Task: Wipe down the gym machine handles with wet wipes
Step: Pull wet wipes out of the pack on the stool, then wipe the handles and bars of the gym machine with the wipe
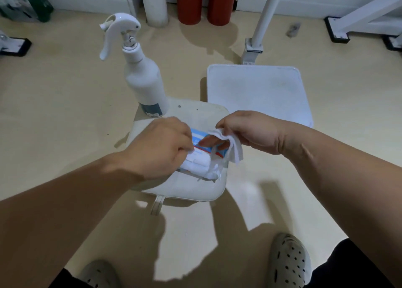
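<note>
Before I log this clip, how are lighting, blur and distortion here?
Head view: hard shadows of the stool and arms fall on the floor; the left hand gripping the wipes pack is slightly motion-blurred, the right hand pinching a wipe sharper; the wide-angle lens bends the edges.

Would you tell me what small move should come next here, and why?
Probably lift the right hand to draw the wipe free: it seems to trail into the pack, which the left hand holds down.
</note>
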`<state>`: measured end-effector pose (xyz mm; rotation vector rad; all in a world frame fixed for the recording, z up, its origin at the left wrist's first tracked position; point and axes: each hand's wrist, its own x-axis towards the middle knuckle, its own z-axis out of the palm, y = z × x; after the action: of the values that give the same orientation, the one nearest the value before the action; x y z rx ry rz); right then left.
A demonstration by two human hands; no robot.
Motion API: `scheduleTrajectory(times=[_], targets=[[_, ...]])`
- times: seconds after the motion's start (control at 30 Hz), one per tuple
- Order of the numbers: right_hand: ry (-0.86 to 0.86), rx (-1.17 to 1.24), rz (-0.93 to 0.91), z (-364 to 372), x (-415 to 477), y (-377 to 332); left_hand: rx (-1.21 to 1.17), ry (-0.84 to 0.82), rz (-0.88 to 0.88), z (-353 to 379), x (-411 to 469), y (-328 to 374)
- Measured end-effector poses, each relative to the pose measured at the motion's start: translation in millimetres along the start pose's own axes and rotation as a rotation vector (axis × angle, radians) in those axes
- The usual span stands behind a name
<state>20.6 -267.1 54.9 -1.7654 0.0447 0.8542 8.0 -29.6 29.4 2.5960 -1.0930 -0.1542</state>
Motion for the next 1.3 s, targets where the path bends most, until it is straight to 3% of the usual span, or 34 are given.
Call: scheduleTrajectory(times=[0.1,0.23,0.33,0.43,0.5,0.63,0.8,1.17,1.3], targets=[[0.006,-0.018,-0.029,0,1,-1,0.143,-0.115,0.020,7,-6,1],[0.074,-0.056,-0.074,-3,-1,-9,0.273,-0.105,0.009,15,-10,7],[0.129,-0.030,-0.113,-8,-5,-23,0.043,0.065,-0.079,13,-9,12],[0.188,0.017,-0.169,-11,-20,-50,-0.463,0.350,-0.436,-19,4,34],[0.208,0.067,-0.211,-13,-35,-68,-0.674,0.442,-0.564,-49,17,53],[0.223,0.117,-0.223,-21,-76,-113,-0.936,0.481,-0.659,-124,40,85],[0.433,0.239,-0.326,-32,-145,-197,-1.102,0.508,-0.718,-223,50,136],[0.450,0.323,-0.255,-34,-354,-371,-1.140,0.407,-0.641,-447,34,290],[0.454,0.230,-0.277,-53,-414,-424,-1.131,0.466,-0.645,-515,34,331]])
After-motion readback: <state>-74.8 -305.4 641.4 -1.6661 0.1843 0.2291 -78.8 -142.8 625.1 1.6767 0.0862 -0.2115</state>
